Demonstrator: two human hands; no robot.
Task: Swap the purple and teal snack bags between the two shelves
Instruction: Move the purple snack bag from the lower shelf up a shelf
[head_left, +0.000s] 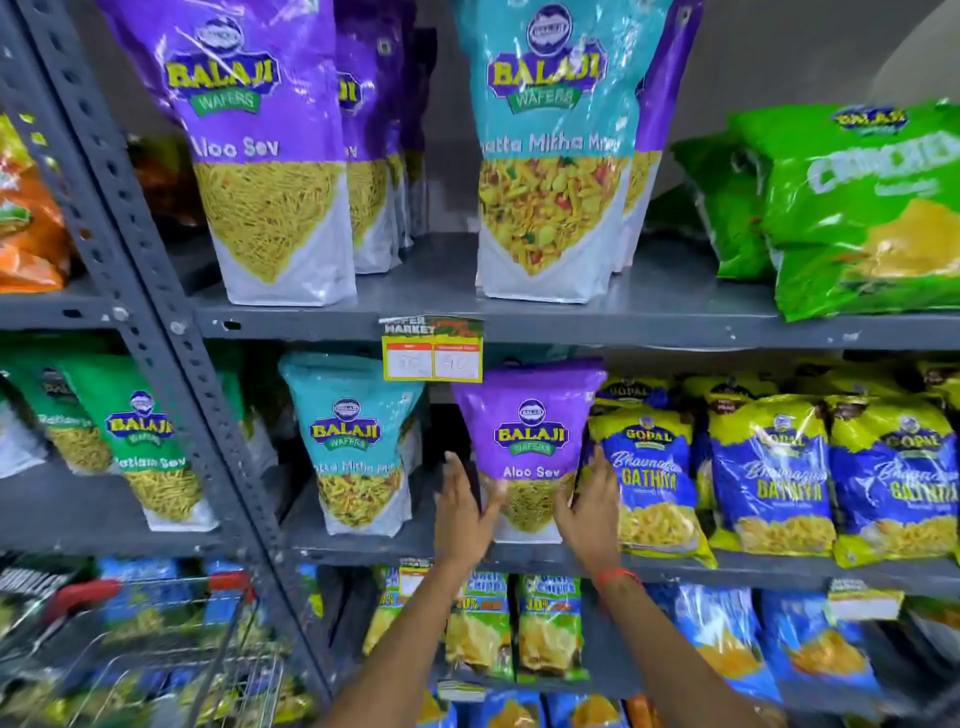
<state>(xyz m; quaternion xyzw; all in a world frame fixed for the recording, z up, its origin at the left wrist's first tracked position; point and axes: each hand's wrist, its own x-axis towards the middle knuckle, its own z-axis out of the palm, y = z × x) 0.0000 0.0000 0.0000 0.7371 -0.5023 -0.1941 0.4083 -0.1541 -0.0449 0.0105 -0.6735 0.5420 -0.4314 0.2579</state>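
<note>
A purple Aloo Sev bag (530, 447) stands upright on the middle shelf (374, 540). My left hand (465, 512) presses its lower left side and my right hand (589, 512) its lower right side, so both hold it. To its left on the same shelf stands a teal Khatta Mitha bag (356, 441). On the upper shelf (519, 325) a row of purple Aloo Sev bags (265, 145) stands at the left. A teal bag (553, 150) stands at the right there, with a purple bag behind it.
Blue and yellow Gopal Gathiya bags (654, 478) touch the purple bag's right side. Green bags (857, 208) lie on the upper shelf at right. A price tag (431, 353) hangs from the upper shelf's edge. A grey upright post (156, 291) runs at left, a trolley (156, 639) below.
</note>
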